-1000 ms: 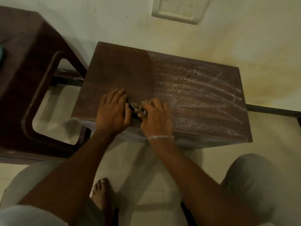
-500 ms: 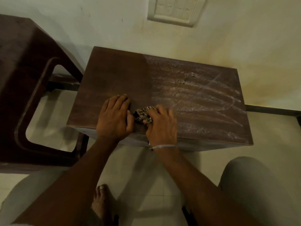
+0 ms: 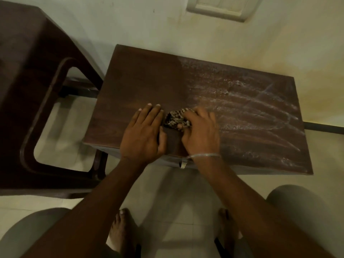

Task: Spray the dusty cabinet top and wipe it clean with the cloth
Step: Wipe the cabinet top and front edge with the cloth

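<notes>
The dark brown cabinet top (image 3: 149,84) stands against the wall. Its left half looks clean and dark; its right half (image 3: 251,112) carries white dusty streaks. A bunched, speckled cloth (image 3: 176,119) lies near the front middle of the top. My right hand (image 3: 202,133) presses on the cloth's right side with fingers curled over it. My left hand (image 3: 144,135) lies flat beside the cloth on its left, thumb touching it. No spray bottle is in sight.
A dark brown plastic chair (image 3: 28,90) stands close on the left of the cabinet. The wall (image 3: 149,25) with a switch plate (image 3: 223,6) rises behind. My knees (image 3: 297,211) and bare feet (image 3: 121,231) are on the tiled floor below the front edge.
Both hands and the cloth have slid a little away from the front edge, toward the middle of the top. More of the cloth shows between the hands.
</notes>
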A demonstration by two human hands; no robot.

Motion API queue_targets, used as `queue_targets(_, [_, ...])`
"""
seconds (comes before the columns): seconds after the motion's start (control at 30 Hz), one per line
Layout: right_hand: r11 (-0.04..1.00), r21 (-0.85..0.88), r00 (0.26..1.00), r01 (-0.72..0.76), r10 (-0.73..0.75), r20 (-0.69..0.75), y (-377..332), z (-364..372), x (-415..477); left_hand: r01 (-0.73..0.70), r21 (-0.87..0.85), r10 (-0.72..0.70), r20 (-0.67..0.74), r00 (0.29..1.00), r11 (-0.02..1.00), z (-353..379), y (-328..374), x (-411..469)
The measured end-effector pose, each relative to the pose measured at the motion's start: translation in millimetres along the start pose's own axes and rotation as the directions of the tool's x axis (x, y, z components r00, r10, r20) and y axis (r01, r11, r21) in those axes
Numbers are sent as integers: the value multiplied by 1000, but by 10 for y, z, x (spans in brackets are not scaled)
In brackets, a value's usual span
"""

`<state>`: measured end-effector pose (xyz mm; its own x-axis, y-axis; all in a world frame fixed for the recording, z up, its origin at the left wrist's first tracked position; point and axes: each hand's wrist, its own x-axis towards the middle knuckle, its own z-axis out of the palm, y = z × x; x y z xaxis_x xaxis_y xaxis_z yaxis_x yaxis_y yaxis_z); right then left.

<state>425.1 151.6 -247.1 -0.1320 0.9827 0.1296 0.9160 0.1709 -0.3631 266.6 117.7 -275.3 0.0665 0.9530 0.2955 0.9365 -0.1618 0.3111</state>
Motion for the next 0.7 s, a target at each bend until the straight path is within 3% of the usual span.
queue_targets(0.13, [999,-24,999,22,-23,-23,42,15,2,10,-4,-10,8,1000,1000,2,3,-3])
queue_targets(0.33, [1000,-19,1000,-7,6,-19,-16,66,697,43,21,-44,95,995,999,21,-9,53])
queue_targets(0.57, [999,-28,999,25,-26,-34,86,34,348,85,-5,-83,139,987,996,143,23,438])
queue_targets(0.7, [998,-57,998,22,-25,-56,73,74,654,100,-21,-96,131,987,995,183,44,499])
